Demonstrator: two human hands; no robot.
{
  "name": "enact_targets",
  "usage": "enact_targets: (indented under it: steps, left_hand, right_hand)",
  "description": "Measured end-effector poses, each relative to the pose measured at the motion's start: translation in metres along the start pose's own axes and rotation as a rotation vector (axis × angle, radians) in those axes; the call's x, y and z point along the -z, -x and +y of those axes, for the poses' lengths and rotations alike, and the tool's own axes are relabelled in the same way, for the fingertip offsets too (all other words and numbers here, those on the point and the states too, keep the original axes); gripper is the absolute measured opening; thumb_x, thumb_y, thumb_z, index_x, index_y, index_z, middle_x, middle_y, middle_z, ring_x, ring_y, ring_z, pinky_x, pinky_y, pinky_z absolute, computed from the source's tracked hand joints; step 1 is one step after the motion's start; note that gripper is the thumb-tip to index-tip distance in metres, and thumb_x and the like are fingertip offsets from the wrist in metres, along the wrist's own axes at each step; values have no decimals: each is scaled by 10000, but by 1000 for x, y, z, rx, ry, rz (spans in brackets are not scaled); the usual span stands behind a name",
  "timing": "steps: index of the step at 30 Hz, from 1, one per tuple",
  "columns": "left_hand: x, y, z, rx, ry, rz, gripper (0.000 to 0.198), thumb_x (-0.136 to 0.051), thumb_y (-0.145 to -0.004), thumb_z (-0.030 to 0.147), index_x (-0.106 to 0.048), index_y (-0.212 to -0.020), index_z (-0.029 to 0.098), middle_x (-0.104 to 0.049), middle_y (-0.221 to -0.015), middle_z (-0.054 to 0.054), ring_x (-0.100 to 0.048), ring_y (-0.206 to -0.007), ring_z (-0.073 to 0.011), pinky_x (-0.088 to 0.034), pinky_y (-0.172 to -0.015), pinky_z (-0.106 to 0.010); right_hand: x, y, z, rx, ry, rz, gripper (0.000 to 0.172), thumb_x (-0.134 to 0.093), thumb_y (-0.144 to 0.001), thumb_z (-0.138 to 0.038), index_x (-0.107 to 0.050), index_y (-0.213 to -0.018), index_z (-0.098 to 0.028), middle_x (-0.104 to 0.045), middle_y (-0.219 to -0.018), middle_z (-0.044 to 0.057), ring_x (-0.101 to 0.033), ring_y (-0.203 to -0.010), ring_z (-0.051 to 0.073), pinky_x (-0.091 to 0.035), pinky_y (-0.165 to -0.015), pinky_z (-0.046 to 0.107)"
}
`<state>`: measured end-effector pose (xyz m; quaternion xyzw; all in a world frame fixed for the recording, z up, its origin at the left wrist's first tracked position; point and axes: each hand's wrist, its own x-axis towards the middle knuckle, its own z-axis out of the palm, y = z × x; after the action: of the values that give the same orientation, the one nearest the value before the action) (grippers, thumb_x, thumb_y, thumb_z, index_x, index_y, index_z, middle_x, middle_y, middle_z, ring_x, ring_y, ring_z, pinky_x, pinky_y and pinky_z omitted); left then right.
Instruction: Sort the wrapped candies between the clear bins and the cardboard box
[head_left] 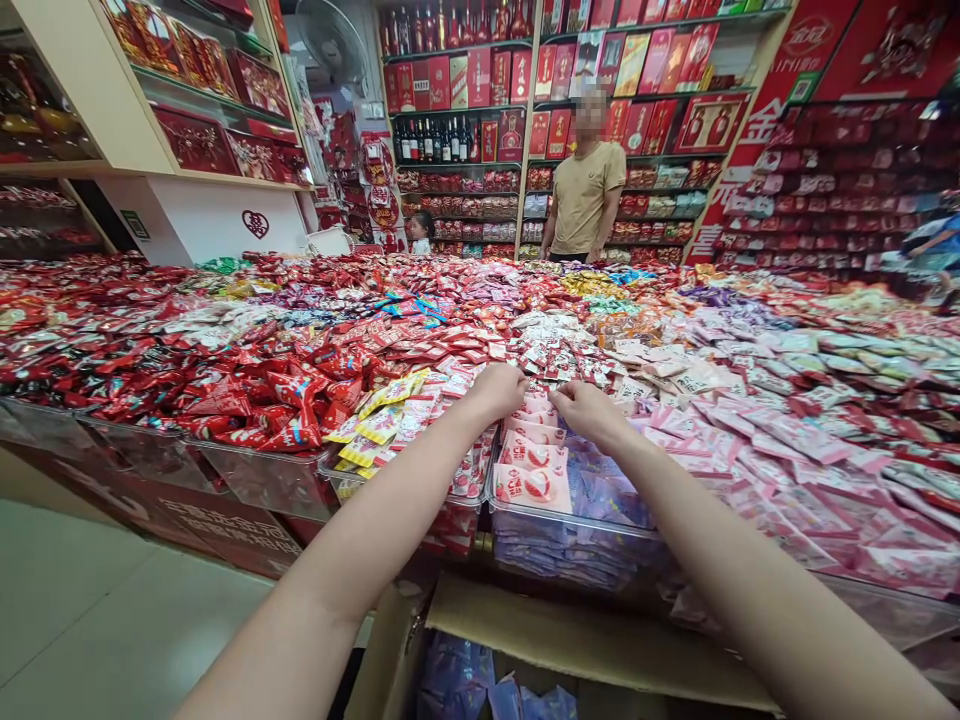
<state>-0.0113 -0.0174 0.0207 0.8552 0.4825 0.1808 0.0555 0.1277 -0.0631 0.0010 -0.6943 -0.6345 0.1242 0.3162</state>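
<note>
My left hand (501, 391) and my right hand (590, 411) reach forward to the far end of a clear plastic bin. Both have curled, pinched fingers at either side of a small pink packet (537, 402); the fingertips are partly hidden. Overlapping pink packets with a red-and-white fruit picture (537, 483) run in a row from there to the bin's front left corner. Under and beside them lie purple-blue packets (604, 487), stacked in the same bin (577, 522).
Yellow-and-white packets (386, 415) and red packets (277, 400) fill bins to the left, pale pink packets (780, 470) those to the right. Below, an open cardboard box (570, 625) holds purple-blue packets (457, 675). A person in a tan shirt (589, 195) stands behind the display.
</note>
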Motion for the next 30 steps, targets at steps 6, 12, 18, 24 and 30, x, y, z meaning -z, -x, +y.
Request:
enact_targets:
  steps: [6, 12, 18, 24, 30]
  left_hand:
    - [-5, -3, -3, -5, 16, -4, 209, -478, -722, 161, -674, -786, 191, -661, -861, -84, -578, -834, -206, -405, -753, -281]
    - [-5, -1, -3, -137, 81, -2, 203, -490, -752, 283, -664, -839, 224, -656, -842, -46, -570, -837, -179, -407, -762, -257]
    - [-8, -2, -4, -209, 60, 37, 209, -510, -740, 248, -649, -891, 212, -619, -899, -76, -524, -929, -216, -373, -853, -325]
    - [-3, -5, -6, -328, 61, 89, 244, -472, -775, 251, -626, -959, 202, -627, -921, -60, -539, -924, -189, -388, -854, -298]
    - [1, -3, -1, -388, 150, 85, 273, -446, -798, 235, -606, -1001, 148, -629, -1008, -81, -561, -951, -180, -419, -846, -290]
  right_hand:
    - [-4, -2, 5, 35, -74, -10, 105, -535, -695, -283, -571, -699, -185, -623, -660, 48, -539, -592, 155, -364, -528, 260]
    - [7, 6, -1, 71, -15, 62, 235, -553, -685, -399, -491, -580, -197, -595, -589, 30, -511, -547, 143, -323, -484, 244]
    - [11, 11, -14, 203, 109, -122, 180, -553, -706, -286, -520, -555, -193, -606, -578, 19, -518, -554, 130, -311, -498, 231]
    - [84, 27, -21, 322, 265, -8, 128, -552, -719, -291, -607, -659, -193, -627, -663, 28, -517, -596, 135, -315, -534, 242]
    - [124, 94, 13, 270, 183, 5, 164, -536, -737, -325, -617, -690, -190, -608, -625, 10, -507, -550, 119, -356, -516, 233]
